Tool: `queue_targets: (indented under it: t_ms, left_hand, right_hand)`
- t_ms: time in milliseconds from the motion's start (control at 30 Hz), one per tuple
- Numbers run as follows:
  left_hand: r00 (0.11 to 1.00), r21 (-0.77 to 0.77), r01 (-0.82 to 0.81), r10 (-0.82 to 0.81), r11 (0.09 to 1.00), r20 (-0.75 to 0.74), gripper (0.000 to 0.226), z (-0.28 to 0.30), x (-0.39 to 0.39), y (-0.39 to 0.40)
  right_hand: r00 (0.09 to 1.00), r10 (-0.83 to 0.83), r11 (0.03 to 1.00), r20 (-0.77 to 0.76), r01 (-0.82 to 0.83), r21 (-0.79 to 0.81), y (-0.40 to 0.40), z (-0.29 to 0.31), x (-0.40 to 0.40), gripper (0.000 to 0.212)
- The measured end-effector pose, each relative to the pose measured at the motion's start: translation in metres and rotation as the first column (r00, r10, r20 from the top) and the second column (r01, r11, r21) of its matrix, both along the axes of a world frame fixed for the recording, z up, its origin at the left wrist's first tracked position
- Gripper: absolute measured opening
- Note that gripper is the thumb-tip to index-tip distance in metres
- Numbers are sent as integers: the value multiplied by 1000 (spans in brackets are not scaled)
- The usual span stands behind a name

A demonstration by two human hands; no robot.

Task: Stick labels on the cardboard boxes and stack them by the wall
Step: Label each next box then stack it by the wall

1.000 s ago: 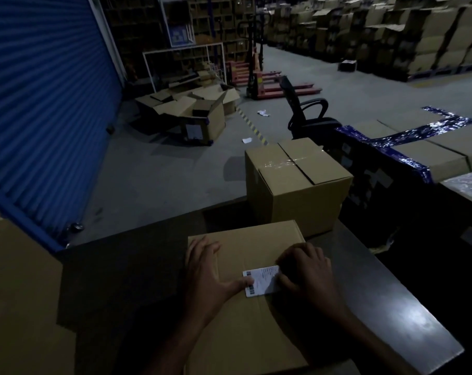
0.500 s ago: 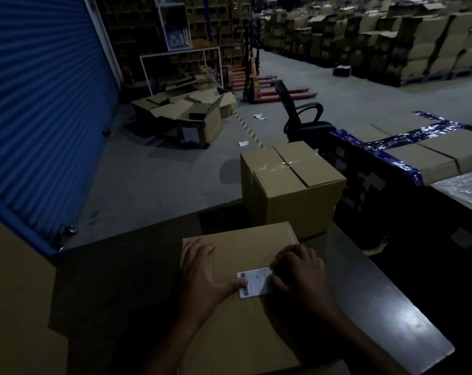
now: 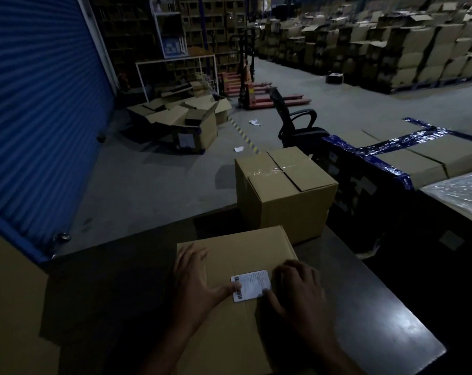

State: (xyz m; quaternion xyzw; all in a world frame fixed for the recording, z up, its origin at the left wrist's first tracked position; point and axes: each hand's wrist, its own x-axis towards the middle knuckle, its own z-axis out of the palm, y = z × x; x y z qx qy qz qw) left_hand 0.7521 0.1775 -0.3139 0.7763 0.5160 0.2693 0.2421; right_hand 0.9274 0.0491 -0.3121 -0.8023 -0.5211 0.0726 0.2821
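Currently labelling step: white label [image 3: 251, 285] lies on top of near cardboard box [image 3: 245, 247] on dark table [image 3: 364, 307]. Left hand [image 3: 195, 280] flat, thumb pressing label's left edge; right hand [image 3: 297, 286], fingers bent, presses its right edge. Next, I judge: smooth it flat, then lift box to the wall.

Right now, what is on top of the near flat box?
A white label and both hands: the left hand thumb and right hand fingers press its edges. The hands cover the cardboard beneath them.
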Motion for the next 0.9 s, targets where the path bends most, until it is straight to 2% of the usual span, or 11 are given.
queue_targets:
  t_ms: [167,333,433,533,600,733,767,900]
  left_hand:
    - [991,92,-124,128,988,-36,103,-15,-4,-17]
    - [981,124,-165,176,978,-80,107,-28,-8,-34]
    - [976,127,-148,166,981,-138,110,-17,-5,-33]
    - [966,122,-92,118,988,-229,114,-5,-1,-29]
    - [971,149,-66,98,987,-219,110,-5,-1,-27]
    - [974,202,-55,96,978,-203,105,-13,-1,-28]
    - [974,195,-49,90,980,-206,106,-14,-1,-28]
    - [967,136,-22,56,990,-247,119,-6,-3,-30]
  right_hand:
    - [992,125,992,8,-124,-13,13,9,19,46]
    - [970,226,973,92,-220,-72,21,11,29,41]
    - [962,242,967,123,-230,-109,25,12,28,39]
    - [963,256,960,89,-242,-138,31,13,33,38]
    - [961,270,955,55,-259,-145,34,15,37,40]
    - [952,306,938,31,-296,-179,38,20,37,61]
    - [952,306,938,17,-299,-174,39,22,37,61]
    - [951,306,945,38,-299,-130,47,20,36,24]
